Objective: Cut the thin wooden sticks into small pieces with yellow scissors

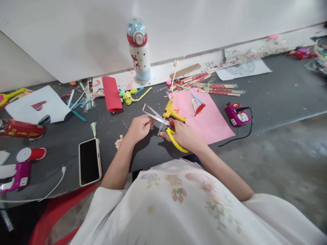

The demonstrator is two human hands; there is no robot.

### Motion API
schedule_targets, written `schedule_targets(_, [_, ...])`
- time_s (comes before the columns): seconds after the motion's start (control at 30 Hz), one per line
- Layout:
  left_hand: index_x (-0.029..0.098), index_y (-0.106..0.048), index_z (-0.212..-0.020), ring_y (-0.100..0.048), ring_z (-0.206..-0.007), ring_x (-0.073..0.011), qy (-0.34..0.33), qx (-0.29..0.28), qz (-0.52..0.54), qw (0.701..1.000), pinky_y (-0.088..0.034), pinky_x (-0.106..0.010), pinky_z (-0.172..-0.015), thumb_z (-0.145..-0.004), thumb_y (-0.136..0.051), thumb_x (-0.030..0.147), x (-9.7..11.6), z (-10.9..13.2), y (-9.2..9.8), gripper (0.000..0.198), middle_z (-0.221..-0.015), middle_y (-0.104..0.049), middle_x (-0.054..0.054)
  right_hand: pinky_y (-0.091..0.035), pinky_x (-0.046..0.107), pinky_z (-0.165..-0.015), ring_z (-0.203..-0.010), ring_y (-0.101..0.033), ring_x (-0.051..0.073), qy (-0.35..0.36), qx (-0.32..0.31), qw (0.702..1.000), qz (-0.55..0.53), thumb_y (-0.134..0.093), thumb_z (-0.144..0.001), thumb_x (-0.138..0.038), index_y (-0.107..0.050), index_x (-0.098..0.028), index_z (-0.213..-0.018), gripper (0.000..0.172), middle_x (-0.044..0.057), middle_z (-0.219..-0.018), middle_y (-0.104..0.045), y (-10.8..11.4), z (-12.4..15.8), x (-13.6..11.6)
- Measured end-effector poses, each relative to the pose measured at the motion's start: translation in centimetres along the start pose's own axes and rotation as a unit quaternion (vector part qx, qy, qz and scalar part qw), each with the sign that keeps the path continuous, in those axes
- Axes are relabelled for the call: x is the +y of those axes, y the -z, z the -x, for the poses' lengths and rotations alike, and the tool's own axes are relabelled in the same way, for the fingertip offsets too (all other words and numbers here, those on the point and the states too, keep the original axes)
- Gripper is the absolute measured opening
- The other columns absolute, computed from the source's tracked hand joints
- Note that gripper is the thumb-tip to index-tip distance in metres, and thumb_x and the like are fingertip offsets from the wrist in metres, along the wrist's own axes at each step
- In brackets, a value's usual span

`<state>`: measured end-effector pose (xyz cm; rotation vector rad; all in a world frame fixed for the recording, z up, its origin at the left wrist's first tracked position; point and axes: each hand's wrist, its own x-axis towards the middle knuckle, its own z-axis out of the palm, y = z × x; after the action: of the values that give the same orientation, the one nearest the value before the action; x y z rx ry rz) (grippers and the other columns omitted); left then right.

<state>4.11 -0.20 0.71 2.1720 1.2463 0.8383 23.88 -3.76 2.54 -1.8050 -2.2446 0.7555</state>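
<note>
My right hand [182, 133] grips scissors [178, 143] with yellow handles. Their blades stand apart and point left toward my other hand. My left hand [141, 128] is closed in a pinch by the blades; what its fingers hold is hidden. A short pale stick [144, 107] shows just beyond its knuckles, and I cannot tell whether it is held. Right behind the scissors lies a yellow glue gun [171, 110], partly on a pink sheet [213, 117]. Small blue and red pieces [199, 104] rest on that sheet.
A bottle [140, 54] stands at the back by the white panel. Red-patterned sticks [219, 90] lie behind the pink sheet. A purple device [236, 115] with a black cable is at the right. Toward the left are a phone [89, 162], a red can [21, 130] and red paper [111, 94].
</note>
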Motion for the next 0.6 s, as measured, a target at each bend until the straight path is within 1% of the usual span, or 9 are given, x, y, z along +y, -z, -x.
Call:
schedule_targets(0.2, [0.015,-0.06,-0.058,-0.054,-0.056,-0.0094,0.041,-0.002,0.043,0.998,-0.041,-0.021,-0.06,-0.084,-0.045,0.022,-0.64,0.34,-0.51,0.031,-0.056,-0.06,0.0,-0.043,0.033,-0.069,-0.086,-0.064,0.029,-0.038,-0.024,0.997,0.056,-0.035,-0.081,-0.069,-0.056,-0.014,-0.091,0.059,0.012,-0.084,-0.066,0.39,-0.19,-0.77])
schedule_targets(0.33, [0.015,-0.058,-0.055,-0.052,-0.054,-0.0094,0.063,-0.007,0.063,0.996,-0.039,-0.021,-0.056,-0.085,-0.044,0.025,-0.71,0.5,-0.59,0.033,-0.055,-0.06,0.0,-0.043,0.034,-0.066,-0.079,-0.064,0.028,-0.054,-0.04,0.994,0.084,-0.033,-0.08,-0.069,-0.057,-0.014,-0.091,0.061,0.013,-0.082,-0.066,0.54,-0.42,-0.93])
schedule_targets(0.53, [0.015,-0.057,-0.056,-0.049,-0.051,-0.0081,0.103,0.009,0.074,0.992,-0.036,-0.02,-0.054,-0.087,-0.044,0.029,-0.59,0.57,-0.12,0.036,-0.053,-0.057,0.001,-0.043,0.033,-0.066,-0.079,-0.064,0.028,-0.063,-0.039,0.992,0.097,-0.033,-0.08,-0.069,-0.059,-0.015,-0.086,0.06,0.013,-0.078,-0.066,0.34,-0.62,-0.96])
schedule_targets(0.6, [0.015,-0.057,-0.056,-0.048,-0.05,-0.0077,0.109,0.005,0.077,0.991,-0.036,-0.02,-0.054,-0.087,-0.045,0.029,-0.66,0.6,-0.07,0.036,-0.053,-0.057,0.002,-0.043,0.034,-0.066,-0.079,-0.065,0.029,-0.061,-0.041,0.992,0.099,-0.033,-0.081,-0.069,-0.059,-0.015,-0.085,0.06,0.014,-0.078,-0.066,0.3,-0.65,-0.99])
